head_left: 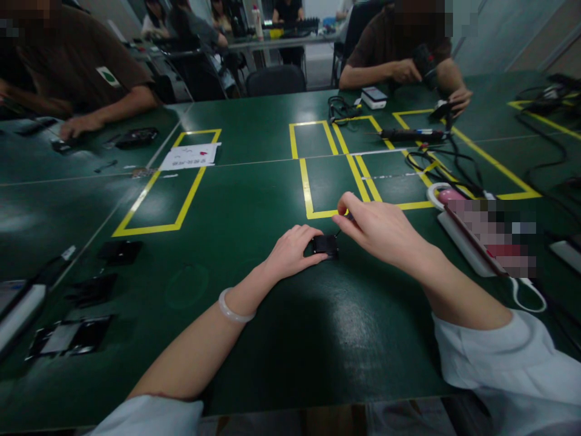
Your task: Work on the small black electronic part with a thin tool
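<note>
A small black rectangular part (pixel 325 244) lies on the green table (pixel 254 200). My left hand (pixel 293 251) grips it from the left, thumb along the near edge and fingers along the far edge. Just to the right, my right hand (pixel 370 227) is closed in a pinch on a thin dark tool (pixel 339 231). The tool slants down to the part's right corner; most of it is hidden by the fingers, so its kind does not show.
Black parts (pixel 118 251) and a black-and-silver frame (pixel 70 336) lie at left. Yellow tape outlines (pixel 179 229) mark the table, one beside a white sheet (pixel 193 155). A phone-like case (pixel 476 236), cables (pixel 467 163) and an electric screwdriver (pixel 413 134) lie right. Co-workers sit opposite.
</note>
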Demonstrator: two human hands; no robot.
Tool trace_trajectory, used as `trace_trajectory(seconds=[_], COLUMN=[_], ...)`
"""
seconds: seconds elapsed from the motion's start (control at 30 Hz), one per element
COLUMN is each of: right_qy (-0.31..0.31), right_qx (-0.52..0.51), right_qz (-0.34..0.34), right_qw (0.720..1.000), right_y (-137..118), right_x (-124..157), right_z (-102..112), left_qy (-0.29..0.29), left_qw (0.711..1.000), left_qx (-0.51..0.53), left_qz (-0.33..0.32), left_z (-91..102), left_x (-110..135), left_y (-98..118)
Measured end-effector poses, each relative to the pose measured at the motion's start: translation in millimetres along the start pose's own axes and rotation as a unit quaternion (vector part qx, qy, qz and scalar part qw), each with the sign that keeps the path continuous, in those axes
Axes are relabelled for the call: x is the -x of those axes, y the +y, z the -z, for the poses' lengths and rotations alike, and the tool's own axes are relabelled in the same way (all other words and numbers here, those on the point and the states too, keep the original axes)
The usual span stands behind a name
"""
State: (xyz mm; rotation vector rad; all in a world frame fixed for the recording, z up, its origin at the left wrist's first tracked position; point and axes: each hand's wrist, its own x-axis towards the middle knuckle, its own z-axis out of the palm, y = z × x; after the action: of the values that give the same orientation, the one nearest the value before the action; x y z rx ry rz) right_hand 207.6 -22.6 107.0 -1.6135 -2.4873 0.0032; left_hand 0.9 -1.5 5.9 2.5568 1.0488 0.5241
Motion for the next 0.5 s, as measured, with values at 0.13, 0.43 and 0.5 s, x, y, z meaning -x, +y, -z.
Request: trace_trajectory(seconds=[0.13,0.43,0.5], right_qy=[-0.001,0.018,0.016], right_qx=[0.015,0.006,0.010], right_qz=[0.001,0.001,0.004], right_qw=[1.000,1.000,1.000], right_y=[0.4,0.5,1.1], right_x=[-0.4,1.1,0.7], right_z=[-1.3,-1.3,-2.0], left_qy=[-0.003,-0.006,-0.005], left_qw=[1.000,1.000,1.000], left_qx=[0.004,-0.002,-0.004], left_qz=[0.004,0.005,0.004], left_z=[1.2,0.5,0.2], left_x=[-0.2,-0.3,-0.5], left_y=[0.7,0.5,0.3])
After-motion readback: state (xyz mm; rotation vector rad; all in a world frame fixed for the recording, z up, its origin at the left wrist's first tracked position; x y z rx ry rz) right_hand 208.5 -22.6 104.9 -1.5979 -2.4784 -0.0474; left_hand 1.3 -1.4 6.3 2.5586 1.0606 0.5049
